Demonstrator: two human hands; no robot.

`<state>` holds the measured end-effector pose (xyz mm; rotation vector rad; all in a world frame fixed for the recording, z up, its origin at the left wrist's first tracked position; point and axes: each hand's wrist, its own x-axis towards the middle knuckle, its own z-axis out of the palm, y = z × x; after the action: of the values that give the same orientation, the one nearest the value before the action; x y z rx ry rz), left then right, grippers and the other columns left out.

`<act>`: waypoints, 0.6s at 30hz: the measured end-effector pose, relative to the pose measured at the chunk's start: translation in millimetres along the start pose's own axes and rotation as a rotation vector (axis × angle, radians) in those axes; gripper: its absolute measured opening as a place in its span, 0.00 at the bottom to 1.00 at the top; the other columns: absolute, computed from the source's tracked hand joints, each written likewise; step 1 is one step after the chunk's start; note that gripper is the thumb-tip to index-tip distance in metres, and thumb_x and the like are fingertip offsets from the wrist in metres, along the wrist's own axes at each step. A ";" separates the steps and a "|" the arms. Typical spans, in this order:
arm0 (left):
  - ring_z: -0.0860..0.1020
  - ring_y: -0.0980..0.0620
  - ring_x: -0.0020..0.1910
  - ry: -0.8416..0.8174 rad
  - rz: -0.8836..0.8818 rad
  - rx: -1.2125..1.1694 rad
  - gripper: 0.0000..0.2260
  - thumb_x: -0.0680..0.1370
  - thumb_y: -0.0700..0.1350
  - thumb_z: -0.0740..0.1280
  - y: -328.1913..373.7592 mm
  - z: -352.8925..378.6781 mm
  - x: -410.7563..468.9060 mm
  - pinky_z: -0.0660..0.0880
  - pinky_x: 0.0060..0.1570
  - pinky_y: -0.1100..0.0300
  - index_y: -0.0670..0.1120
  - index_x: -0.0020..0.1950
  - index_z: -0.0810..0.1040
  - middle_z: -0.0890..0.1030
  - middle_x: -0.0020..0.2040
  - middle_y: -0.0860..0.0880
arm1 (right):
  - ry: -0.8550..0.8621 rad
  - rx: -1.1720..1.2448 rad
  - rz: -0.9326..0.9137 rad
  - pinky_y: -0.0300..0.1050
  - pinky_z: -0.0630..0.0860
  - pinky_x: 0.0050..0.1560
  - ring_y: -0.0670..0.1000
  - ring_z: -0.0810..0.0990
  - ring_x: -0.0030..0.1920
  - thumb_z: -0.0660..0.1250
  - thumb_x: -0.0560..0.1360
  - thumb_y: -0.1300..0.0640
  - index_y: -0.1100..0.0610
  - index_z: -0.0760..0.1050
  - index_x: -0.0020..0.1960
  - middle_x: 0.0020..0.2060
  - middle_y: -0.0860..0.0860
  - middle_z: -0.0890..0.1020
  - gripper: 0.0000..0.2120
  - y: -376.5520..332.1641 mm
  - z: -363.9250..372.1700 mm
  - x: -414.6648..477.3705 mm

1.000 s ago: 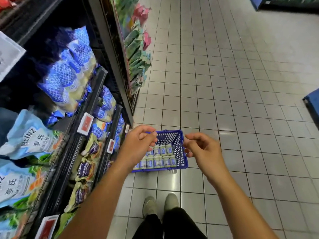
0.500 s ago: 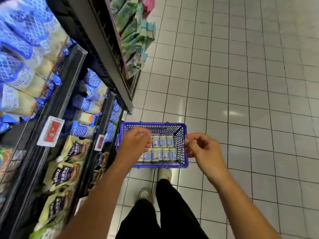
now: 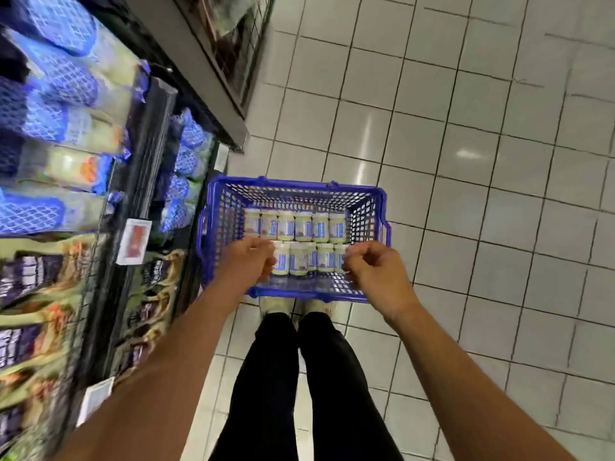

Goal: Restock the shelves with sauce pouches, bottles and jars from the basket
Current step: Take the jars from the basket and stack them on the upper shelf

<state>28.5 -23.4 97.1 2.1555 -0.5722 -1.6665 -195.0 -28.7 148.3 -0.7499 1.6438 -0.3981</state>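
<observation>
A blue plastic basket stands on the tiled floor right in front of my feet. Two rows of several cream-filled jars with blue-and-white labels lie in it. My left hand hovers over the basket's near left corner, its loosely curled fingers close to the leftmost jar of the near row. My right hand hovers over the near right corner in the same loose curl, beside the rightmost near jar. Neither hand holds anything that I can make out; both are motion-blurred.
Dark shelves run along my left, close to the basket's left wall. They hold blue netted pouches above and purple-labelled pouches below, with price tags on the rails. White floor tiles spread to the right.
My view has tipped down and moved closer, so the basket now sits directly under both hands. Both hands have dropped toward the near row of jars, keeping their loose curl.
</observation>
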 end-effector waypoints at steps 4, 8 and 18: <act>0.74 0.54 0.25 0.005 -0.104 0.071 0.07 0.80 0.44 0.67 -52.0 16.3 78.2 0.72 0.25 0.62 0.45 0.42 0.78 0.79 0.31 0.49 | -0.029 -0.116 0.033 0.51 0.79 0.37 0.53 0.77 0.34 0.64 0.79 0.65 0.62 0.78 0.44 0.39 0.59 0.81 0.06 48.5 30.7 75.3; 0.78 0.51 0.32 0.025 -0.173 0.155 0.10 0.77 0.43 0.65 -101.9 35.9 155.7 0.77 0.30 0.62 0.47 0.36 0.79 0.80 0.31 0.49 | -0.075 -0.199 0.093 0.61 0.80 0.46 0.56 0.78 0.38 0.66 0.78 0.63 0.59 0.75 0.44 0.39 0.59 0.81 0.04 112.6 64.4 152.6; 0.81 0.44 0.47 0.059 -0.172 0.445 0.03 0.74 0.40 0.68 -201.8 75.0 270.7 0.78 0.47 0.53 0.44 0.45 0.81 0.84 0.45 0.44 | -0.216 -0.373 0.269 0.44 0.69 0.41 0.53 0.75 0.44 0.73 0.75 0.55 0.58 0.69 0.53 0.42 0.54 0.76 0.14 244.3 145.6 259.2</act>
<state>36.3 6.6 -247.4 2.6229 -0.8249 -1.6773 -133.3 -1.5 -230.5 -0.8004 1.6027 0.1826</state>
